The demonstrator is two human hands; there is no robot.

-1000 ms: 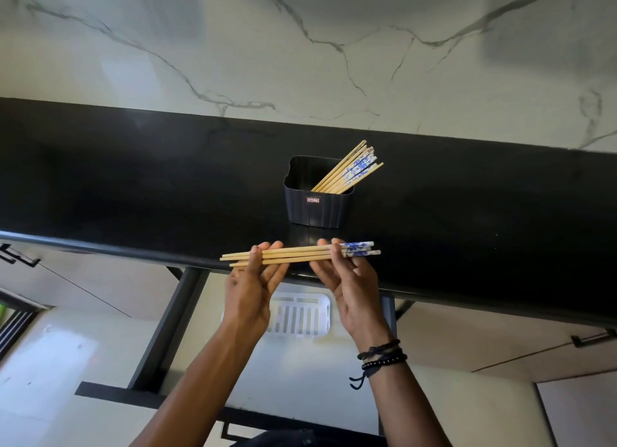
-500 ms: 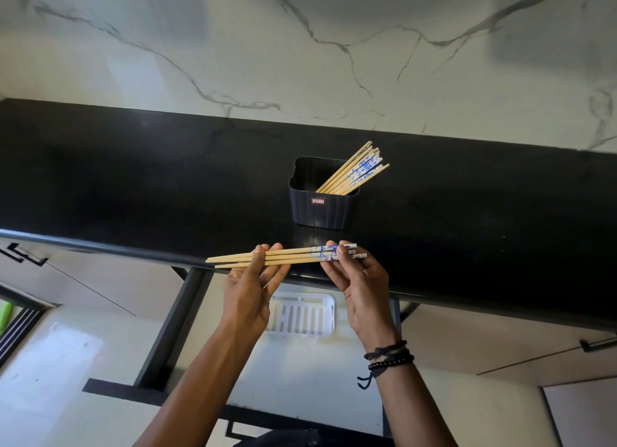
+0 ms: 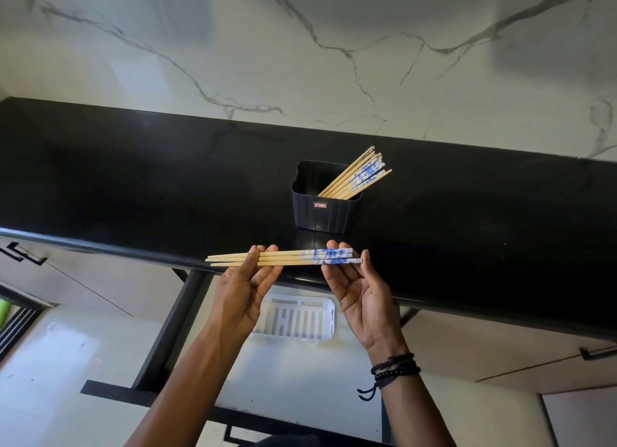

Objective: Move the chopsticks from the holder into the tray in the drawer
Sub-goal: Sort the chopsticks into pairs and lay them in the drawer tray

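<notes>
Step now: A few chopsticks are out of the holder and held flat in the air. I think this is the carrying part, between the holder and the tray.
Drawer: It is pulled open under the hands, closest to the person.
Tray: It is white with slots. It sits in the drawer, right below the hands, and looks to have nothing in it yet.
Left hand: The palm faces up. The fingers are loose and mostly straight, and the plain wood ends rest across the fingertips.
Right hand: The palm faces up too. The fingers are curled a little under the blue ends. It is not a tight squeeze.
Held chopsticks: There are about three, side by side and level. They are light wood with blue and white flowers at the right end.
Next move: I think both hands must go down together and stay level, so the sticks do not roll off. The sticks look long next to the tray.
Counter: It is black and shiny, just past the hands.
Holder: It is a dark box on the counter. More chopsticks lean in it to the right, so the job is not done.
</notes>
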